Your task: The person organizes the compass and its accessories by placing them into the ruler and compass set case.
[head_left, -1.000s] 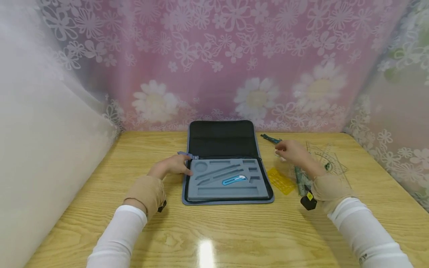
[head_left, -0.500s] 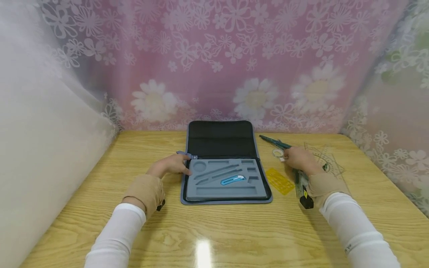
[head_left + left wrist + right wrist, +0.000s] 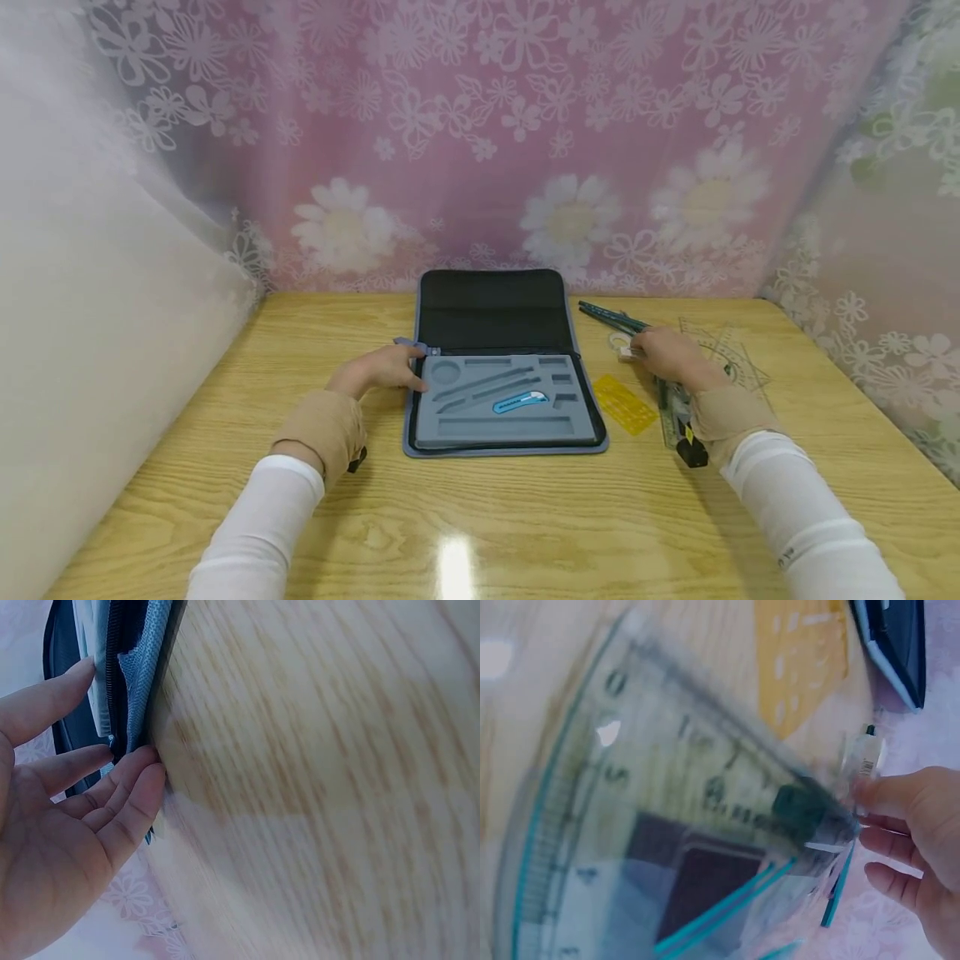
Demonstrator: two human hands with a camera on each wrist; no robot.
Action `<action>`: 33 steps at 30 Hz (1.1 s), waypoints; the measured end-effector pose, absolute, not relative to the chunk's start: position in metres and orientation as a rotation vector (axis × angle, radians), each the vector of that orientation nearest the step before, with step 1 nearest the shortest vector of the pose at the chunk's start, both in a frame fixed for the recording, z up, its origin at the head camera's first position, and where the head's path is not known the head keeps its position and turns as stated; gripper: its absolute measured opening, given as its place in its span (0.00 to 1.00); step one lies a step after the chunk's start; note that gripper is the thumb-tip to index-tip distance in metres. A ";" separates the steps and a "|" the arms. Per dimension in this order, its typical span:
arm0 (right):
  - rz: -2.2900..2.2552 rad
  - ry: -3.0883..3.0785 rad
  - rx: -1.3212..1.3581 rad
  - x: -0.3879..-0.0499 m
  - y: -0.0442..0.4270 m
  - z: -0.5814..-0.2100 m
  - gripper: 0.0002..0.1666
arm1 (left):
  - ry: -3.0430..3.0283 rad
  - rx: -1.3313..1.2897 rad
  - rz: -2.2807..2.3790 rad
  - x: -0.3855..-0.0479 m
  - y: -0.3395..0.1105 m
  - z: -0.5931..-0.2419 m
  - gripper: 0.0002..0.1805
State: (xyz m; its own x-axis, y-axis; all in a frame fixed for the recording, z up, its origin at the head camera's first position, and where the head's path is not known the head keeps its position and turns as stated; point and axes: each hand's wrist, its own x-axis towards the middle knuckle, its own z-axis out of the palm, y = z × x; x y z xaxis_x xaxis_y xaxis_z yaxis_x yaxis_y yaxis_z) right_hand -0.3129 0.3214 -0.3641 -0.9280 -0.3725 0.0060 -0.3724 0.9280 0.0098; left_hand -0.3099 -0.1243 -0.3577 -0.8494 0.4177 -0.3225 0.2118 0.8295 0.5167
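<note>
A grey foam tray [image 3: 495, 429] with cut-out slots lies in an open zip case [image 3: 491, 312]. One slot holds a blue utility knife [image 3: 521, 402]. My left hand [image 3: 381, 368] rests at the case's left edge, thumb on the tray; in the left wrist view its loosely bent fingers touch the zipped edge. My right hand [image 3: 667, 354] is low over the things on the right, beside a white eraser [image 3: 628, 355]. In the right wrist view its thumb and fingertips meet near the end of a clear ruler [image 3: 592, 787]; whether anything is pinched is hidden.
Dark green pencils [image 3: 607, 315] lie behind the right hand, near a white ring [image 3: 618, 341]. A yellow stencil [image 3: 624, 405] lies between case and hand. Clear drawing triangles [image 3: 750, 367] lie to the right. A floral curtain [image 3: 480, 167] hangs behind the table.
My right hand has shifted right and down from above the eraser and white ring, uncovering them, and then nearly stopped. My left hand stays at the case edge.
</note>
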 end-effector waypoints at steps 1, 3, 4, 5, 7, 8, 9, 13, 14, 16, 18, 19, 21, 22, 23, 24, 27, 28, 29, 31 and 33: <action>0.006 -3.072 0.604 -0.313 0.320 -0.363 0.08 | 2.582 0.466 0.658 -0.310 -0.125 -0.358 0.38; 0.054 -3.052 0.635 -0.313 0.315 -0.360 0.08 | 2.583 0.462 0.652 -0.310 -0.125 -0.358 0.38; 0.082 -3.039 0.656 -0.314 0.312 -0.358 0.08 | 2.584 0.460 0.652 -0.310 -0.125 -0.358 0.38; 0.113 -3.028 0.672 -0.314 0.309 -0.357 0.08 | 2.585 0.459 0.650 -0.310 -0.126 -0.358 0.38; 0.157 -3.000 0.708 -0.314 0.302 -0.353 0.10 | 2.587 0.454 0.651 -0.310 -0.126 -0.358 0.38; 0.170 -2.978 0.724 -0.314 0.299 -0.351 0.10 | 2.589 0.454 0.649 -0.310 -0.126 -0.358 0.38; 0.182 -2.962 0.737 -0.315 0.295 -0.350 0.10 | 2.590 0.454 0.650 -0.309 -0.126 -0.358 0.38; 0.204 -2.925 0.782 -0.317 0.281 -0.348 0.10 | 2.586 0.446 0.662 -0.308 -0.126 -0.358 0.38; 0.212 -2.919 0.795 -0.317 0.277 -0.348 0.10 | 2.585 0.446 0.665 -0.308 -0.126 -0.358 0.38; 0.224 -2.919 0.821 -0.317 0.270 -0.347 0.10 | 2.582 0.448 0.669 -0.308 -0.126 -0.358 0.38; 0.250 -2.915 0.849 -0.317 0.263 -0.348 0.09 | 2.580 0.448 0.670 -0.307 -0.125 -0.359 0.38; 0.266 -2.910 0.863 -0.317 0.260 -0.348 0.09 | 2.580 0.448 0.670 -0.307 -0.125 -0.359 0.38; 0.293 -2.906 0.893 -0.316 0.252 -0.349 0.08 | 2.582 0.448 0.668 -0.306 -0.125 -0.359 0.38; 0.313 -2.909 0.902 -0.315 0.249 -0.349 0.09 | 2.583 0.446 0.668 -0.306 -0.125 -0.358 0.38; 0.327 -2.912 0.916 -0.315 0.246 -0.350 0.09 | 2.586 0.448 0.665 -0.306 -0.125 -0.358 0.38; 0.338 -2.918 0.931 -0.314 0.243 -0.350 0.10 | 2.589 0.450 0.663 -0.307 -0.125 -0.358 0.38; 0.357 -2.934 0.977 -0.314 0.235 -0.352 0.12 | 2.596 0.461 0.656 -0.308 -0.126 -0.358 0.39; 0.353 -2.934 0.987 -0.314 0.233 -0.352 0.12 | 2.598 0.465 0.654 -0.308 -0.126 -0.358 0.39; 0.348 -2.931 1.004 -0.315 0.232 -0.353 0.12 | 2.600 0.470 0.650 -0.308 -0.126 -0.358 0.39; 0.335 -2.925 1.016 -0.316 0.229 -0.354 0.12 | 2.603 0.477 0.645 -0.308 -0.125 -0.358 0.39; 0.318 -2.915 1.023 -0.317 0.228 -0.355 0.12 | 2.603 0.477 0.644 -0.309 -0.125 -0.358 0.39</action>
State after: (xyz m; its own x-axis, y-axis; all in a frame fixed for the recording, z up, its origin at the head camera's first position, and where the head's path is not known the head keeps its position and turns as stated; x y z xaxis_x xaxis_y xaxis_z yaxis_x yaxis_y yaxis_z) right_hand -0.3168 0.2281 -0.3545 -0.7825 -0.6144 0.1010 -0.6217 0.7623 -0.1800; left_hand -0.3085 -0.1254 -0.3584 -0.8552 0.4166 -0.3083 0.2247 0.8340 0.5039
